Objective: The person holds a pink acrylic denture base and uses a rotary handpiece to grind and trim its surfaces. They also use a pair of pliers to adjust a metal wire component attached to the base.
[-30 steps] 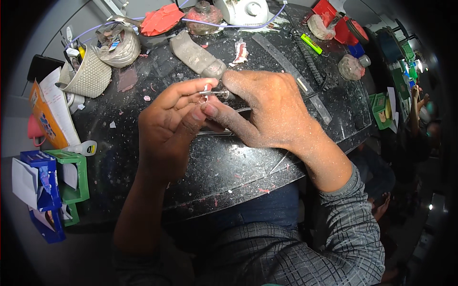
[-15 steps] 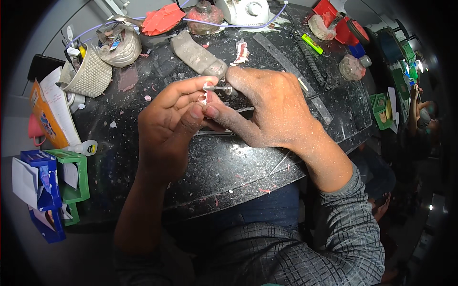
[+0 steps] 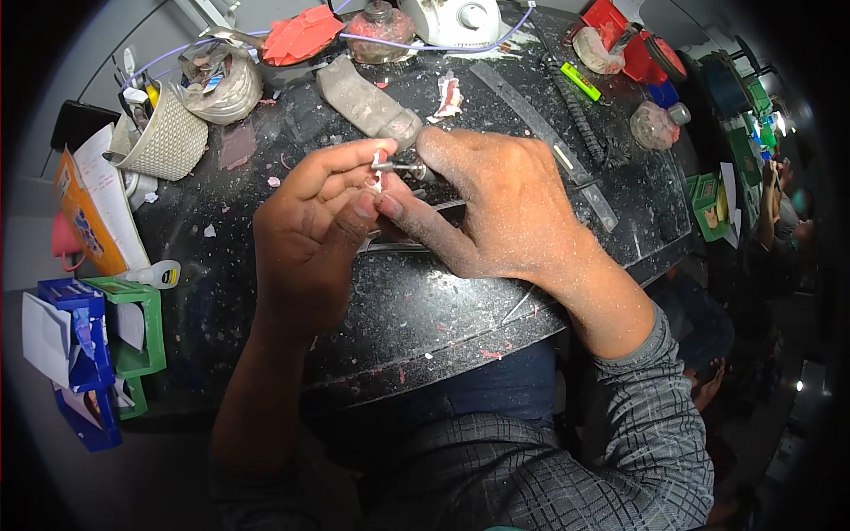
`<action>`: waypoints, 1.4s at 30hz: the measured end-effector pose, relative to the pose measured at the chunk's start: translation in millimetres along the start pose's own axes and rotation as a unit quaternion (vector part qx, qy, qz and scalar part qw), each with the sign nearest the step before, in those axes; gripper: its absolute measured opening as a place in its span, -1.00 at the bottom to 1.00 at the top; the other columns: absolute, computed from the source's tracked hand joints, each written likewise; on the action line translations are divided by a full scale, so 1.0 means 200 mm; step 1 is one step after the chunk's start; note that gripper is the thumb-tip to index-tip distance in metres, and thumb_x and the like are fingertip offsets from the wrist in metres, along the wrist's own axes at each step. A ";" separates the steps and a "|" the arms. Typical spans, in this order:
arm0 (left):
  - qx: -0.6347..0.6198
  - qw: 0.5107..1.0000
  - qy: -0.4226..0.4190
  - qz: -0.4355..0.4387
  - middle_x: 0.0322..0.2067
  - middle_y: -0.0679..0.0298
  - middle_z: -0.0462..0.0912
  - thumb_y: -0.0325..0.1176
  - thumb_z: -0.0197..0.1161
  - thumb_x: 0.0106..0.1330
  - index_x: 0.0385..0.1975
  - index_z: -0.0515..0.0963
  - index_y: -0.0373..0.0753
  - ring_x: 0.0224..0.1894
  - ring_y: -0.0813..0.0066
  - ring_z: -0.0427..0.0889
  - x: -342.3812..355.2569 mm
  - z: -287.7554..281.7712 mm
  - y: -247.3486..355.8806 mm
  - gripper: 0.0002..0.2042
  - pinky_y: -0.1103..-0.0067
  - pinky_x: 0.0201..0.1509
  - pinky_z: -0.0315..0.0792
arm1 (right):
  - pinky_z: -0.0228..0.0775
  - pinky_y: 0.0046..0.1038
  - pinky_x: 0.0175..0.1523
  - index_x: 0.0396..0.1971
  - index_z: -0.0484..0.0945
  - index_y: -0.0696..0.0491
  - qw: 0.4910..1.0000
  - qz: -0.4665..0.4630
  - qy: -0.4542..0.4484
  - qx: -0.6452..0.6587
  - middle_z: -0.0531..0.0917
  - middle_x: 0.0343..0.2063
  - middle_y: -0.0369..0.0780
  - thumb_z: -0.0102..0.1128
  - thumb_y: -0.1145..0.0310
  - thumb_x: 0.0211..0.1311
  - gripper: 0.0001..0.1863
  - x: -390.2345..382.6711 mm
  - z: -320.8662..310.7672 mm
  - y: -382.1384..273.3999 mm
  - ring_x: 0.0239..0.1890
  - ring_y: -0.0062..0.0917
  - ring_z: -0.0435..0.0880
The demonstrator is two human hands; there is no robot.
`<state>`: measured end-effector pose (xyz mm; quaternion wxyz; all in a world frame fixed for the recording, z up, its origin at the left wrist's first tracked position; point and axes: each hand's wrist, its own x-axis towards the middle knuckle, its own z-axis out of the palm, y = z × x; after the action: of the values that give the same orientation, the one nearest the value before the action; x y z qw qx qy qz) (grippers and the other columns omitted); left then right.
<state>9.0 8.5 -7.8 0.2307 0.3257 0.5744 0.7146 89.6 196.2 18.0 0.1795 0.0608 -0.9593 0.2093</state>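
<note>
My left hand [image 3: 310, 230] pinches a small pink-and-white piece [image 3: 381, 181] between its fingertips. My right hand [image 3: 482, 203], dusted with white powder, is closed round a slim metal tool [image 3: 405, 167], mostly hidden in the fingers, whose thin tip reaches to the piece. The right thumb touches the piece from the lower side, beside my left thumb. Just beyond the fingers lies a long grey dusty block [image 3: 359, 97] on the speckled black desk [image 3: 425, 319].
A mesh cup [image 3: 164, 142], orange folder [image 3: 93, 221] and coloured trays [image 3: 75, 336] stand left. A white machine [image 3: 456, 19], jars and red sheets [image 3: 297, 35] line the back. A ruler [image 3: 540, 142] and green cutter [image 3: 580, 81] lie right. Other people [image 3: 775, 212] are at the far right.
Both hands keep their place with small shifts at the fingertips. The tool's tip has tilted and shifted slightly on the piece. Another person at the far right has moved a little.
</note>
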 end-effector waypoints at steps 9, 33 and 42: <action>0.020 0.999 0.030 -0.009 -0.10 0.00 0.71 -0.41 0.22 0.50 0.23 0.41 -0.50 -0.04 0.46 0.70 0.00 0.00 0.00 -0.59 0.53 0.14 0.55 | 0.54 -0.18 -0.44 -0.39 0.58 0.15 1.000 0.010 -0.001 -0.004 0.68 -0.54 -0.05 0.31 -0.04 0.25 -0.53 0.00 0.01 -0.01 -0.53 -0.14 0.72; 0.056 0.998 0.025 -0.013 -0.08 0.05 0.70 -0.42 0.23 0.51 0.22 0.45 -0.48 -0.01 0.45 0.70 0.00 -0.01 0.02 -0.62 0.55 0.13 0.56 | 0.53 -0.20 -0.46 -0.38 0.60 0.15 1.000 0.006 0.008 -0.014 0.66 -0.58 -0.08 0.35 -0.07 0.22 -0.51 0.00 -0.02 0.00 -0.56 -0.17 0.71; 0.030 1.000 0.010 -0.003 -0.15 0.04 0.72 -0.53 0.13 0.52 0.20 0.45 -0.53 -0.10 0.50 0.71 0.00 0.00 0.01 -0.68 0.59 0.01 0.60 | 0.54 -0.20 -0.46 -0.39 0.58 0.14 0.999 0.001 0.029 -0.024 0.66 -0.58 -0.07 0.35 -0.06 0.20 -0.51 0.00 -0.01 0.00 -0.54 -0.16 0.71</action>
<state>8.5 8.6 -4.9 0.2175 0.3239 0.5987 0.6995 90.2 196.8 19.0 0.2085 0.0496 -0.9585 0.1878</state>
